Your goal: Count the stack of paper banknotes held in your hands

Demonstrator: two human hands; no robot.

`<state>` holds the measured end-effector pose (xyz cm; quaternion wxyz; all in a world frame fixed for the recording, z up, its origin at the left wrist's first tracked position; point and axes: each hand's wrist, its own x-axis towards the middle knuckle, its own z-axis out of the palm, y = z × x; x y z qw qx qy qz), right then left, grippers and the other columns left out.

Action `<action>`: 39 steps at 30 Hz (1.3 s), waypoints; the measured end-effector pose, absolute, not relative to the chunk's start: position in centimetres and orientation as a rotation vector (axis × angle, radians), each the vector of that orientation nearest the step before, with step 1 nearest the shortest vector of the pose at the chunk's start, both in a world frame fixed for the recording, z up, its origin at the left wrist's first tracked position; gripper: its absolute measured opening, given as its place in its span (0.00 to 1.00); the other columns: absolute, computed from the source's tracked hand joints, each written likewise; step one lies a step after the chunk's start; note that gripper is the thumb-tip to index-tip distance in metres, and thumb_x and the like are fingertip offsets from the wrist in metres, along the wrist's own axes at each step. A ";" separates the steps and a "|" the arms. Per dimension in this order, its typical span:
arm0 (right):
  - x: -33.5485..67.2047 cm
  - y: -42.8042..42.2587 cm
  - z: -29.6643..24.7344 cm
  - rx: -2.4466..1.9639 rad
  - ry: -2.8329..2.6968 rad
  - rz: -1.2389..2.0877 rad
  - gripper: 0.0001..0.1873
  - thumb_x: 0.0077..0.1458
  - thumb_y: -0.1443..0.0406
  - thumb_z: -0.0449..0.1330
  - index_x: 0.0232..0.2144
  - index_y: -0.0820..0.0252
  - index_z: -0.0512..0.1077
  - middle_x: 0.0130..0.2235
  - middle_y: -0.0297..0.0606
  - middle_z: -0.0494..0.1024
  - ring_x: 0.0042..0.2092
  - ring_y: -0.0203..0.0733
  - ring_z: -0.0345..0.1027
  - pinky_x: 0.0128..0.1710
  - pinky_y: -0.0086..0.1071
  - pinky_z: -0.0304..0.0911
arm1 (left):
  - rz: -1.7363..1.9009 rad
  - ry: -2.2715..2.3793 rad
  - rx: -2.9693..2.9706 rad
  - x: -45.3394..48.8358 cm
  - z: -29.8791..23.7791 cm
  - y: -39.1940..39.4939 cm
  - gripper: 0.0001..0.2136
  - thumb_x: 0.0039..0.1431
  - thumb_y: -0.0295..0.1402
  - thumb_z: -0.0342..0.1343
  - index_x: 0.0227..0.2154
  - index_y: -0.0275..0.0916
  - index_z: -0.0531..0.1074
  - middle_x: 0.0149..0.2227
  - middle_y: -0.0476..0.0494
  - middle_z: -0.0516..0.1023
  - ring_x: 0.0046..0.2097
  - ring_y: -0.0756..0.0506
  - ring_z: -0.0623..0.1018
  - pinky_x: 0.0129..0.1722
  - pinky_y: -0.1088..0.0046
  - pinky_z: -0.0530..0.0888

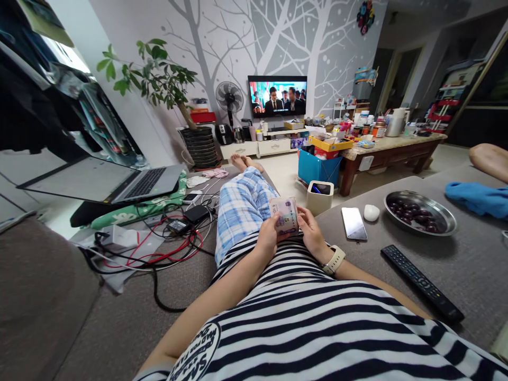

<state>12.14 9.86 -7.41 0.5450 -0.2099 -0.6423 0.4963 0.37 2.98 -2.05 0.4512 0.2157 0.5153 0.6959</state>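
A purplish banknote printed with a 5 is held upright in front of my waist, between both hands. It may be a folded note or a small stack; I cannot tell which. My left hand grips its left side, thumb across the front. On the opposite edge, my right hand has its fingers closed round the note, and a pale watch circles that wrist. The fingers behind the note are hidden. Below the hands lies my striped shirt, with checked trousers stretching away beyond it.
To the right on the sofa are a phone, a white mouse, a steel bowl of dark fruit and a remote. Tangled cables and a laptop lie left. A bin stands ahead, by a cluttered table.
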 end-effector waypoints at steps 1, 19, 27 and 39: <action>12.2 9.9 -7.4 -0.507 -1.509 1.166 0.26 0.64 0.44 0.58 0.55 0.51 0.73 0.41 0.38 0.82 0.43 0.46 0.76 0.47 0.41 0.74 | 1.723 1.268 0.519 0.3 -2.0 2.9 0.09 0.65 0.36 0.56 0.40 0.36 0.77 0.35 0.42 0.83 0.38 0.43 0.83 0.35 0.64 0.84; 12.1 10.2 -5.6 -0.586 -1.467 1.121 0.21 0.59 0.45 0.60 0.30 0.54 0.69 0.30 0.32 0.72 0.34 0.41 0.63 0.35 0.33 0.63 | 1.568 1.338 0.807 0.9 -2.5 2.3 0.13 0.65 0.39 0.59 0.45 0.35 0.79 0.42 0.35 0.85 0.43 0.38 0.85 0.36 0.65 0.83; 12.2 10.4 -5.5 -0.656 -1.376 1.121 0.18 0.56 0.48 0.60 0.27 0.54 0.67 0.29 0.33 0.71 0.34 0.43 0.63 0.37 0.36 0.62 | 1.365 1.409 0.834 0.4 0.2 1.8 0.13 0.62 0.38 0.63 0.47 0.39 0.79 0.46 0.37 0.85 0.46 0.38 0.84 0.30 0.72 0.80; 12.3 10.7 -6.2 -0.722 -1.349 1.092 0.16 0.58 0.50 0.58 0.31 0.54 0.70 0.32 0.35 0.75 0.37 0.46 0.67 0.39 0.37 0.65 | 1.372 1.232 0.546 1.3 1.0 2.9 0.11 0.69 0.37 0.54 0.43 0.36 0.76 0.36 0.39 0.84 0.30 0.44 0.84 0.25 0.72 0.80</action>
